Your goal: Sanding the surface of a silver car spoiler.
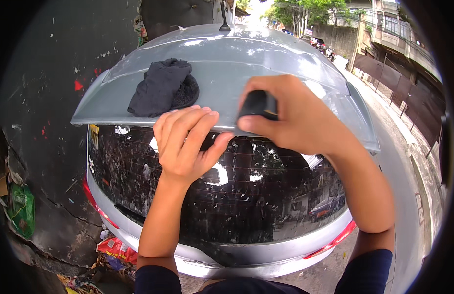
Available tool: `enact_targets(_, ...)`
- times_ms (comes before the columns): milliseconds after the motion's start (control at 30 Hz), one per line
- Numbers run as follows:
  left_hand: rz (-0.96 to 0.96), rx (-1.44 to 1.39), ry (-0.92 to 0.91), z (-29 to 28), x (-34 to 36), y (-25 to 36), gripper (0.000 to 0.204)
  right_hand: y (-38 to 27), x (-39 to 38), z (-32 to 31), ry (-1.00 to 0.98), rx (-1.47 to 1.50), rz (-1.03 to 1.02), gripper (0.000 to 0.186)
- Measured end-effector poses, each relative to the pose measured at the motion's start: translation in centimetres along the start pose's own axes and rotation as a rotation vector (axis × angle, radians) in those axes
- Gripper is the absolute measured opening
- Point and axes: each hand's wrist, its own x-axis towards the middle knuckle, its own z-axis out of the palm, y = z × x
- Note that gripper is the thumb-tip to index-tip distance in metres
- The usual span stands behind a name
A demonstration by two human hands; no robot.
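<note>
A silver-grey car stands with its rear toward me, and its spoiler juts out over the dark rear window. My left hand lies at the spoiler's rear edge, fingers stretched out and thumb apart, holding nothing. My right hand is wrapped round a black block-shaped object at the same edge, a short way to the right. Its underside is hidden, so I cannot tell whether it touches the paint. Left of it, a crumpled dark grey cloth rests on top of the spoiler.
A dark, chipped wall runs close along the left. Below it lie a green plastic bag and a red plastic sack among litter. An antenna rises from the roof. A street and metal fence are at the right.
</note>
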Motion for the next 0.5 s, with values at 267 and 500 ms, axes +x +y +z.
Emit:
enact_targets(267,-0.034,0.031,-0.02,-1.0,-0.3,0.0,0.039,0.9,-2.1,-0.4,0.054,0.135,0.118,0.02)
enact_targets(500,-0.033,0.013,-0.031,-1.3,-0.1,0.0,0.04,-0.3,-0.2,0.6,0.041,-0.021,0.012,0.02)
